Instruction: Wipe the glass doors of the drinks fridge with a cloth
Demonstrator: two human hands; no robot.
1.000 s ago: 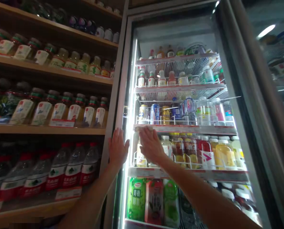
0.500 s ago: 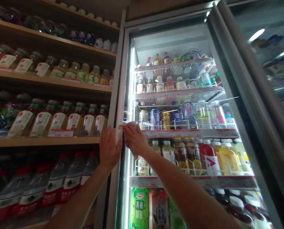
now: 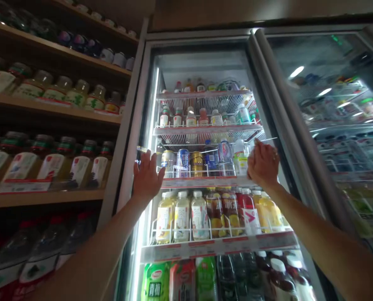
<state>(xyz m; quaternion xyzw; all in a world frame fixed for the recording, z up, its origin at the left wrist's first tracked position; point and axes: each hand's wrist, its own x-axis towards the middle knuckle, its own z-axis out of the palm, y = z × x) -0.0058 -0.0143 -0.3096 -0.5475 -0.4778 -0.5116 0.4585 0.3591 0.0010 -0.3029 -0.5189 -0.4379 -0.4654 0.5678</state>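
Note:
A lit drinks cooler [image 3: 205,125] fills the middle of the view, with a white wire shelf whose front edge carries a red-marked price strip [image 3: 202,182]. My left hand [image 3: 147,175] is open, with its fingers spread, just above the left end of that strip. My right hand [image 3: 263,164] rests at the strip's right end, and a pale cloth [image 3: 252,147] seems to sit in it, mostly hidden. Cans [image 3: 182,163] stand on the shelf between my hands. Bottles of yellow drink [image 3: 182,217] stand on the shelf below.
Wooden shelves of labelled bottles [image 3: 57,96] stand to the left of the cooler's metal frame [image 3: 123,146]. A second glass-fronted cooler [image 3: 327,104] stands to the right. Green drink bottles [image 3: 157,282] fill the lower shelf.
My right hand has swept right along the shelf edge to its far end. My left hand stays near the left end. The view has tilted up and shifted right.

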